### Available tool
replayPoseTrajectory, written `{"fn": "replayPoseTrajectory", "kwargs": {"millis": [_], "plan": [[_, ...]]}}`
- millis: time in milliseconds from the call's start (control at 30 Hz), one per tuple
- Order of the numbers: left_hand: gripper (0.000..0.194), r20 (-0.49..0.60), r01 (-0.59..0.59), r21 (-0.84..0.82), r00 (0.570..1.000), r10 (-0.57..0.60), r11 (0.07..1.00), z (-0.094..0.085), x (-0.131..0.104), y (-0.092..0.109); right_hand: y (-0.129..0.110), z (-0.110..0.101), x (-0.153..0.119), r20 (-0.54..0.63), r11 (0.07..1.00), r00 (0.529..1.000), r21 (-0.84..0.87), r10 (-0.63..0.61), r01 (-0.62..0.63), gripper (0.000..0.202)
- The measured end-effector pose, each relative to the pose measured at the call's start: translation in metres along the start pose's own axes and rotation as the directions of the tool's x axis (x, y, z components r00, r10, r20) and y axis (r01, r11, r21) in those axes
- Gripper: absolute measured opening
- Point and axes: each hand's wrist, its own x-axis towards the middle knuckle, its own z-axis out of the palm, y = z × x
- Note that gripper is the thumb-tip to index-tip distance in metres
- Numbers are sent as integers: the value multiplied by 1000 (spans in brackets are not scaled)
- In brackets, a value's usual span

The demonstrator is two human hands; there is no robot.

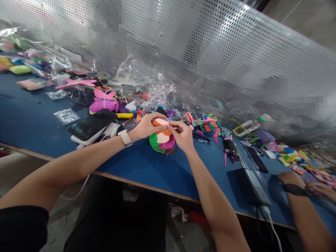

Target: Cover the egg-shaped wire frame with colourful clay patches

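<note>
A rounded clay figure (163, 137) with orange, pale pink, green and magenta patches is at the middle of the blue table. My left hand (147, 125), with a light band on its wrist, grips the orange and pink upper part from the left, thumb in front and fingers over the top. From the right, my right hand (183, 134) pinches at the upper right edge of the figure with thumb and index finger close together. Whether a small piece lies between those fingertips is hidden.
A black phone (92, 125) on a white object lies left. Plastic bags and coloured clay line the back, below a perforated metal panel (168, 38). Right are a bottle (252, 126), a black box (250, 187) and another person's hands (292, 179).
</note>
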Motion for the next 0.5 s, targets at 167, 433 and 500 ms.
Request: {"fn": "replayPoseTrajectory", "kwargs": {"millis": [167, 433, 500], "plan": [[33, 9, -64, 73, 998, 63, 995, -1, -1, 6, -8, 4, -3, -26, 999, 998, -8, -48, 48, 60], [22, -10, -32, 63, 999, 32, 997, 1, -3, 11, -8, 1, -2, -5, 1000, 1000, 15, 10, -10, 51], [24, -15, -12, 52, 1000, 13, 999, 0, -2, 12, -6, 0, -2, 24, 999, 999, 36, 29, -30, 47]]}}
